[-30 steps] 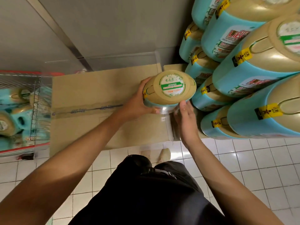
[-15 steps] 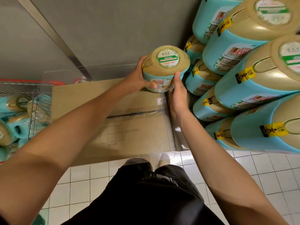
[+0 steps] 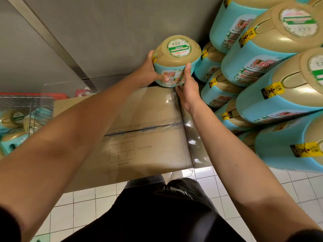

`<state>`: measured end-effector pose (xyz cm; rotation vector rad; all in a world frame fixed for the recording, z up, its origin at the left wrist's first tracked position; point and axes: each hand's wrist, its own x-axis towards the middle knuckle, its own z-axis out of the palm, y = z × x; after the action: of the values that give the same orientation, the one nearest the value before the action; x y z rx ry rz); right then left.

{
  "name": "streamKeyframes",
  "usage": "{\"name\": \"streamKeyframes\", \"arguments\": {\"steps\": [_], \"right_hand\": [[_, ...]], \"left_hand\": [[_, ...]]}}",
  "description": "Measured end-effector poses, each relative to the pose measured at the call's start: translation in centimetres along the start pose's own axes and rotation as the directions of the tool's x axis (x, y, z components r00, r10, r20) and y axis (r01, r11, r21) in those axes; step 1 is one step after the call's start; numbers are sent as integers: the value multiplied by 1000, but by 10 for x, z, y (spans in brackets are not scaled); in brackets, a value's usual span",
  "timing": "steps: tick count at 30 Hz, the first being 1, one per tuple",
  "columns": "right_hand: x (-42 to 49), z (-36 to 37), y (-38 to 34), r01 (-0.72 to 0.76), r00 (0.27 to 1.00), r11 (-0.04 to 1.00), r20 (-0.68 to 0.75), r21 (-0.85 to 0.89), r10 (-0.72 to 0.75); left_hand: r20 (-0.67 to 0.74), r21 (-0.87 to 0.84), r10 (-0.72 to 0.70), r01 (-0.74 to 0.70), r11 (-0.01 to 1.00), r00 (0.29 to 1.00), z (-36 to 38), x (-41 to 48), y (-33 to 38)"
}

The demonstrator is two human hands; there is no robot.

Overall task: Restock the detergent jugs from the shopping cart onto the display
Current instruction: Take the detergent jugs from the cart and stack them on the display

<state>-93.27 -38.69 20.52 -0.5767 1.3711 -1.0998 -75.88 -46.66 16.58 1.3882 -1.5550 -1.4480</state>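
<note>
Dark trousers (image 3: 157, 215) fill the bottom of the view, over a white tiled floor (image 3: 83, 203). Both bare forearms reach forward across a taped cardboard box (image 3: 139, 130) with a clear plastic sheet (image 3: 188, 137) along its right edge.

Past the box's far edge, both hands hold one jug (image 3: 176, 56), teal with a gold cap end turned toward the camera. The left hand (image 3: 150, 72) grips its left side, fingers (image 3: 162, 78) curled onto the label. The right hand (image 3: 187, 89) clasps its right side, thumb up along the body and the other fingers hidden behind.

The jug is just left of the stack (image 3: 262, 67) of like jugs; whether they touch cannot be told. A grey wall (image 3: 122, 23) lies behind. At far left, a wire cart (image 3: 19, 103) holds more jugs (image 3: 12, 117).
</note>
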Motion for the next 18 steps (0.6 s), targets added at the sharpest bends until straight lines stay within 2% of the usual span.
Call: {"name": "streamKeyframes", "arguments": {"steps": [4,9,15,18], "right_hand": [[-1,1,3,-1,1000,1000,-16,22,1],[-8,-4,3,-14,999,999,-36,43,16],[-36,-14,12,-140,990,990,-19,31,141],[-56,-27,22,-130,991,991,-29,25,131]], "left_hand": [[-27,62,-38,39,997,999,-1,8,-4],[-97,80,-18,26,996,995,3,3,-10],[-205,92,-23,43,995,978,9,-35,-12],[-269,121,-54,89,989,962,18,-69,-19]]}}
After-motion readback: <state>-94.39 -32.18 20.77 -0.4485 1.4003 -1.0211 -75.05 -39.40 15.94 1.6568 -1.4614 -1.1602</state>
